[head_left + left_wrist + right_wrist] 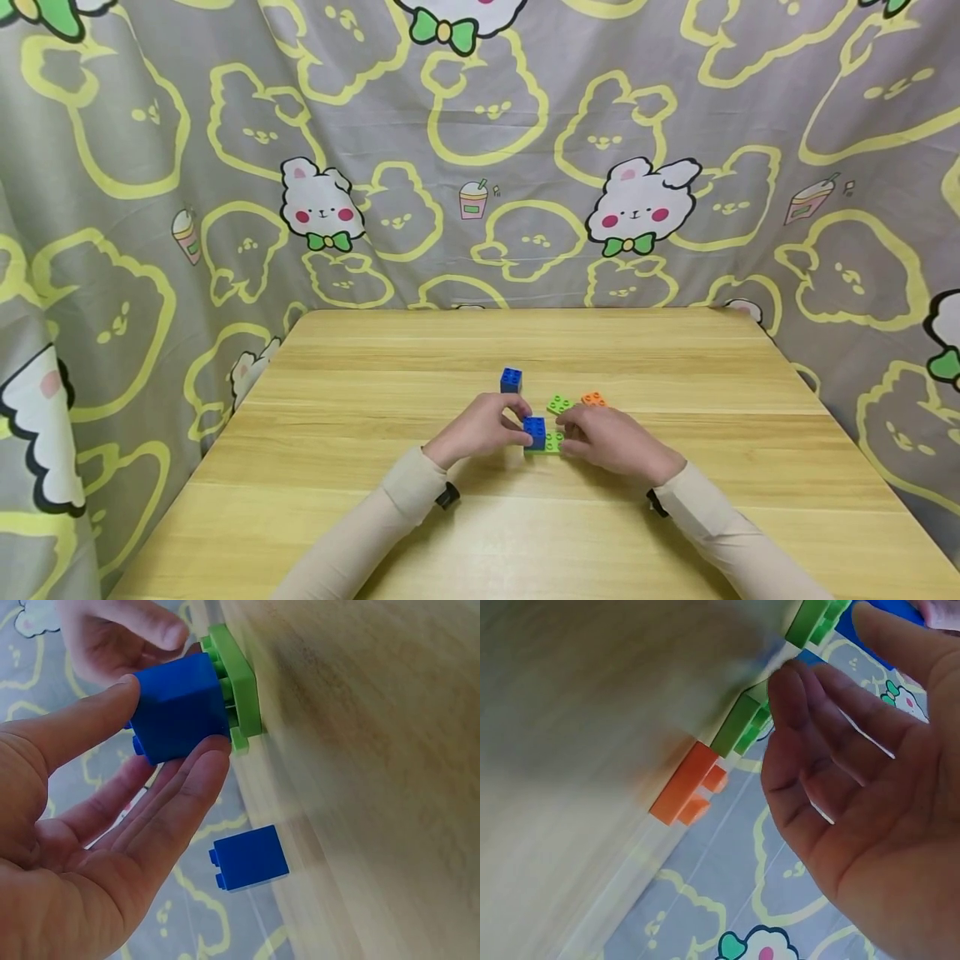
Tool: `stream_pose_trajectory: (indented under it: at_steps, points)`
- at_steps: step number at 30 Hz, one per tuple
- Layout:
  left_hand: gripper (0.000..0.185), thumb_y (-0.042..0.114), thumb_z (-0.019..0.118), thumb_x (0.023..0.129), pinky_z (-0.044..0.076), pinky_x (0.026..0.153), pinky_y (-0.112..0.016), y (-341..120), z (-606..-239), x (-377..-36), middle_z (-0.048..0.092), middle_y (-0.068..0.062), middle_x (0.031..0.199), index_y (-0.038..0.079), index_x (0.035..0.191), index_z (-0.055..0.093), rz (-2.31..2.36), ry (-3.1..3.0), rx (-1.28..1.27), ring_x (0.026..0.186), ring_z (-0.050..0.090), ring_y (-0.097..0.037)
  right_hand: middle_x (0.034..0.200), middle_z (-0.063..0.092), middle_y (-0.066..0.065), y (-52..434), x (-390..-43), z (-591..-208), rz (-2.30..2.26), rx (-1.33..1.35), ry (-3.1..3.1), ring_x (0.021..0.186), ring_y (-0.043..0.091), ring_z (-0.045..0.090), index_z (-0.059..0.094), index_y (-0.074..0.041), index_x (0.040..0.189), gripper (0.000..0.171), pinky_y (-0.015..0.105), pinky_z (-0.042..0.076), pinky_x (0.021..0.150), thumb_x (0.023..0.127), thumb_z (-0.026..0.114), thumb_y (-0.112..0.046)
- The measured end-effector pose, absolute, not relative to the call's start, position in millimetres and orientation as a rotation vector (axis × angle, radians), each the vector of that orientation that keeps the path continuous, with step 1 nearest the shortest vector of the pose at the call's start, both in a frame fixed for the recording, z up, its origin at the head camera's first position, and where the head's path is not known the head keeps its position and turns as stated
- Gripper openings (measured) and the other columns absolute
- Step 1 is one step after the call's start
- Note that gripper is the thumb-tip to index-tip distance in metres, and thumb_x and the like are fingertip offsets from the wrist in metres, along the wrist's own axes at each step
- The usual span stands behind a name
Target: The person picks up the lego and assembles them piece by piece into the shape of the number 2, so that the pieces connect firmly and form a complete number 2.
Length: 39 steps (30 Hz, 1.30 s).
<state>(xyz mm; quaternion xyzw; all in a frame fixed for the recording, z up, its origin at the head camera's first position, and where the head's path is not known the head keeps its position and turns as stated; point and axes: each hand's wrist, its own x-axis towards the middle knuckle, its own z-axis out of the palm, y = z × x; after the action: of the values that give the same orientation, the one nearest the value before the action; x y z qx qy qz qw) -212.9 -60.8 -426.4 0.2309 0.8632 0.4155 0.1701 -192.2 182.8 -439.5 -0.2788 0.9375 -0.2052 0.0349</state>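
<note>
My left hand [480, 427] holds a blue toy building brick [534, 432] between thumb and fingers. In the left wrist view this blue brick [182, 707] sits at the studs of a flat green brick [244, 684], over one end of it. Bare studs show on the right part of the green brick [553, 444] in the head view. Beside that end is my right hand [611, 442], its fingers loosely bent, with a gap between thumb and fingers and nothing gripped in the right wrist view. The thumb tip [864, 616] overlaps the edge of the green brick [810, 622] there.
A second blue brick [512, 381] stands upright beyond my left hand. Past my right hand lie a small flat green brick [558, 404] and a flat orange brick [594, 399]. The wooden table [375, 367] ends at a patterned curtain [525, 250].
</note>
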Motion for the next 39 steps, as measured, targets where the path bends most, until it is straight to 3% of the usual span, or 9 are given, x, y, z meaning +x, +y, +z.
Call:
stream_pose_trajectory:
  at_steps: [4, 15, 23, 33, 39]
  points:
    - [0.029, 0.016, 0.081, 0.089, 0.059, 0.080, -0.031, -62.1, -423.4, -212.6, 0.068, -0.002, 0.111, 0.010, 0.114, 0.068, 1.200, 2.445, 0.655, 0.097, 0.075, -0.018, 0.113, 0.073, 0.004, 182.5, -191.8, -435.8, -0.712, -0.840, 2.899, 0.097, 0.015, 0.068, 0.070, -0.008, 0.124, 0.034, 0.042, 0.058, 0.087, 0.095, 0.075, -0.025]
    - [0.028, 0.016, 0.081, 0.089, 0.060, 0.082, -0.034, -63.2, -421.7, -213.4, 0.071, -0.006, 0.112, 0.007, 0.113, 0.070, 1.208, 2.430, 0.662, 0.097, 0.076, -0.021, 0.118, 0.073, 0.006, 177.9, -194.2, -427.4, -0.860, -0.882, 2.832, 0.097, 0.015, 0.069, 0.069, -0.007, 0.126, 0.035, 0.038, 0.059, 0.085, 0.096, 0.074, -0.025]
    - [0.025, 0.017, 0.080, 0.090, 0.061, 0.081, -0.033, -63.9, -422.1, -213.3, 0.071, -0.004, 0.111, 0.008, 0.112, 0.070, 1.199, 2.443, 0.679, 0.097, 0.076, -0.020, 0.117, 0.073, 0.006, 169.9, -196.7, -428.2, -0.896, -0.948, 2.802, 0.097, 0.018, 0.071, 0.071, -0.007, 0.122, 0.032, 0.037, 0.059, 0.086, 0.095, 0.075, -0.024]
    - [0.022, 0.014, 0.080, 0.090, 0.061, 0.083, -0.037, -64.0, -422.8, -215.2, 0.072, -0.005, 0.108, 0.007, 0.109, 0.072, 1.196, 2.444, 0.645, 0.097, 0.075, -0.021, 0.111, 0.074, -0.003, 166.1, -197.1, -431.2, -0.957, -0.918, 2.712, 0.095, 0.009, 0.070, 0.071, -0.013, 0.119, 0.025, 0.027, 0.059, 0.082, 0.096, 0.074, -0.022]
    - [0.024, 0.016, 0.080, 0.090, 0.060, 0.083, -0.035, -64.2, -421.8, -214.1, 0.073, -0.004, 0.105, 0.005, 0.110, 0.073, 1.192, 2.445, 0.624, 0.096, 0.074, -0.020, 0.110, 0.073, -0.004, 165.2, -196.8, -432.8, -0.975, -0.883, 2.687, 0.098, 0.011, 0.071, 0.070, -0.015, 0.117, 0.021, 0.028, 0.059, 0.084, 0.097, 0.072, -0.021]
